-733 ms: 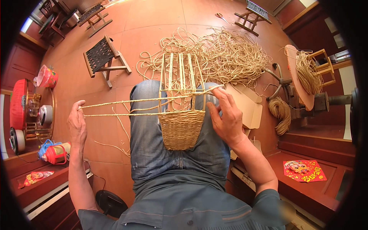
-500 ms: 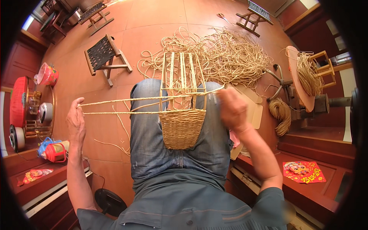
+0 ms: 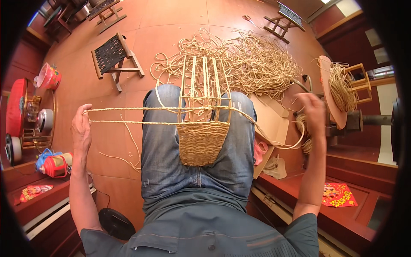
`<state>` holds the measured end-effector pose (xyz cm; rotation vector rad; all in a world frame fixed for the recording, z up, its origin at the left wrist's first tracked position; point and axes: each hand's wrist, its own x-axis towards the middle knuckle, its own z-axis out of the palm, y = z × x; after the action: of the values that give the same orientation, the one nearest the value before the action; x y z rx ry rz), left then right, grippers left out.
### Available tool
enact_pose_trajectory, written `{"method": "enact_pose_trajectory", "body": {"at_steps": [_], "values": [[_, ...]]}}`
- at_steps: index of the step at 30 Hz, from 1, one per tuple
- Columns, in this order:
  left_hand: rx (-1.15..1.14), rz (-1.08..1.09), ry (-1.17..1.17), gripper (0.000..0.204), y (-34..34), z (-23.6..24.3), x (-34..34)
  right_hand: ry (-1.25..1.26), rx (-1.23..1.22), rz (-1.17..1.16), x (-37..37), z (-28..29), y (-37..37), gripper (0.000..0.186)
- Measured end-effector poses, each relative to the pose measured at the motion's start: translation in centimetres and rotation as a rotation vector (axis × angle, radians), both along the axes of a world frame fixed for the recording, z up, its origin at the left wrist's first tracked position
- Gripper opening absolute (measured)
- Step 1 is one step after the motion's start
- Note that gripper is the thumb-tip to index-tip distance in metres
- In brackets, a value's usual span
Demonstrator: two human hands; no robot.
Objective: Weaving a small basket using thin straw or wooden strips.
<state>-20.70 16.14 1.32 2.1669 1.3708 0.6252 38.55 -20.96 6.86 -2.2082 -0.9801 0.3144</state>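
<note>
The half-woven basket (image 3: 200, 143) is lying on the person's lap, its stiff uprights pointing toward 12 o'clock. Twisted straw cord (image 3: 137, 115), light and pliable, is best gripped near its ends. The left hand (image 3: 81, 132) is pinching the cord at 9 o'clock; the right hand (image 3: 312, 113) is closing around its loop at 3 o'clock. Loose straw (image 3: 252, 60) is piling on the floor (image 3: 162, 17).
</note>
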Motion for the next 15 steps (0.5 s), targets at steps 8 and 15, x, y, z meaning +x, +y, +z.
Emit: {"method": "enact_pose_trajectory", "body": {"at_steps": [8,15], "values": [[-0.012,-0.006,0.011,0.036,-0.1,1.1,0.2,0.109,0.096,0.348,-15.9,-1.5,7.3,0.021],[-0.02,0.034,0.022,0.036,-0.7,1.4,-1.2,-0.131,0.206,0.242,-8.5,-8.5,5.1,0.02]]}}
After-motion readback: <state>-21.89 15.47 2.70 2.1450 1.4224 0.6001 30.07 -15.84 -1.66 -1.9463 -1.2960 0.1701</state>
